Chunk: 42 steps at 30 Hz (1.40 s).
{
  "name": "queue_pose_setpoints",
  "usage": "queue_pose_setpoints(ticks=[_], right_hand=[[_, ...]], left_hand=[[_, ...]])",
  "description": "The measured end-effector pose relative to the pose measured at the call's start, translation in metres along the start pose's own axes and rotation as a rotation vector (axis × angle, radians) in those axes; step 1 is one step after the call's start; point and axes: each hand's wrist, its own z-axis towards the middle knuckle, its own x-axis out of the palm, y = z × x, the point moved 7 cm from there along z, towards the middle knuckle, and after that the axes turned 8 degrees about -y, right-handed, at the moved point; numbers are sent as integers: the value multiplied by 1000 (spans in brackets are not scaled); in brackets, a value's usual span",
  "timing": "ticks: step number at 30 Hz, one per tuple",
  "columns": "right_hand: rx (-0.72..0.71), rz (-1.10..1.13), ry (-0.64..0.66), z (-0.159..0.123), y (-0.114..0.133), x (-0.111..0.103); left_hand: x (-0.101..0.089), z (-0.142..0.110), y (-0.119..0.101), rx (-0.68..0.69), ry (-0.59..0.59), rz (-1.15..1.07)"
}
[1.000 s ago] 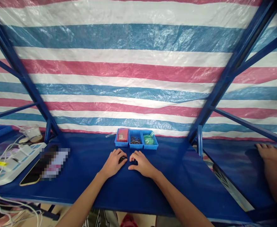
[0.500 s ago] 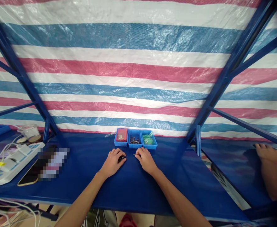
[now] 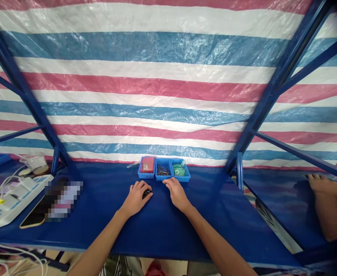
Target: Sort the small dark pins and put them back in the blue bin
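My left hand [image 3: 136, 197] rests on the blue table, its fingers curled round a small bunch of dark metal screws [image 3: 147, 193]. My right hand [image 3: 176, 191] is closed in a pinch just in front of the middle blue bin [image 3: 163, 178]; anything between the fingertips is too small to make out. More dark screws [image 3: 163, 171] lie inside that bin. On its left stands a blue bin holding a red packet [image 3: 147, 165]. The blue bin on its right contains green bagged items [image 3: 179, 170].
At the left lie a white power strip [image 3: 21, 199] with tangled cables and a phone [image 3: 34, 216]. A clear plastic cup [image 3: 36, 161] stands behind them. Blue frame posts [image 3: 260, 99] rise on both sides. Another person's hand [image 3: 323, 186] rests on the neighbouring table at right.
My right hand has moved slightly up toward the middle bin, and the thin light piece at its fingertips no longer shows clearly. My left hand stays in place with the screws.
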Motion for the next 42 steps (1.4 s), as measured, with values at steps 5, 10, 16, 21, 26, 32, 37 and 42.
queue_pose_setpoints(ticks=[5,10,16,21,26,32,37,42], right_hand=[[53,48,-73,4,1,-10],[95,30,-164,6,2,-21],[86,40,-209,7,6,-24],[111,53,-233,8,3,-25],[114,73,-230,8,0,-23],[134,66,-268,7,-2,-27],[157,52,-294,7,-5,-29],[138,46,-285,7,-3,-26]], left_hand=[[3,-1,1,3,2,-7],[2,0,2,1,0,-5],[1,0,0,0,7,-10],[1,0,-1,2,11,-12],[1,-1,1,0,0,2],[2,-1,1,6,3,-3],[1,-1,-1,12,-1,-10],[0,-1,-1,6,-4,-5]])
